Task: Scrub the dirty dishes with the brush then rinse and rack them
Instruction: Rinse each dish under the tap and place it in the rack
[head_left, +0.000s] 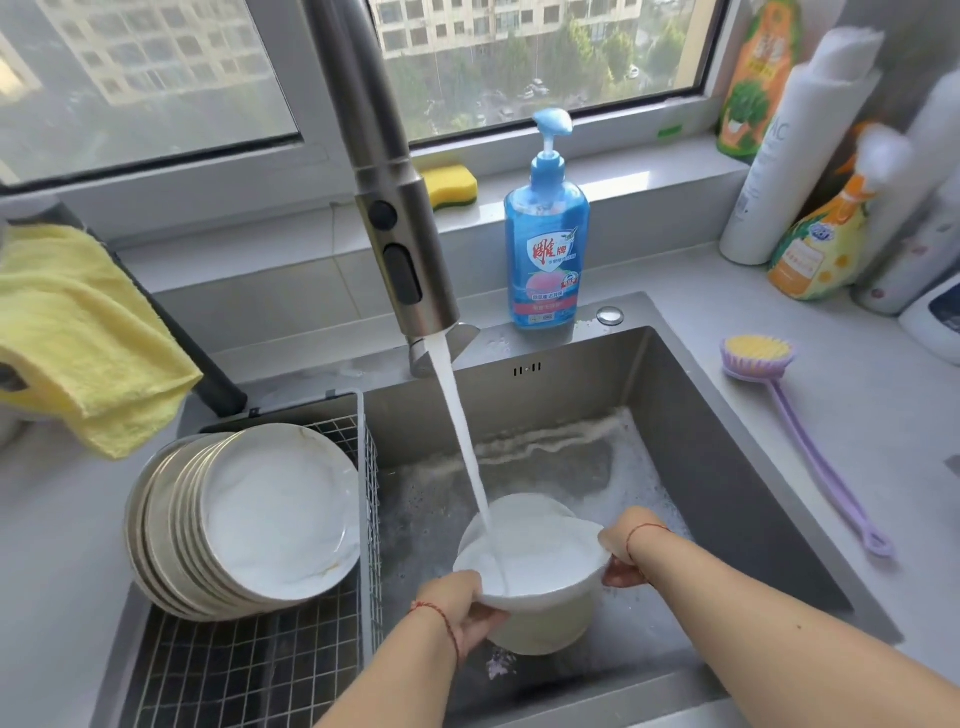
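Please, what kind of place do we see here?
Most likely a home kitchen: a stainless steel sink under a running metal tap, a wire rack with white plates, and a blue dish soap bottle.

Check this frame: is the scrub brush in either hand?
No, the brush lies on the counter while the left hand and right hand hold the bowl.

Daylit aluminium-framed window (519, 62) far beyond the hands, grey stone sill (597, 171) below it, pale grey counter (857, 415) right.
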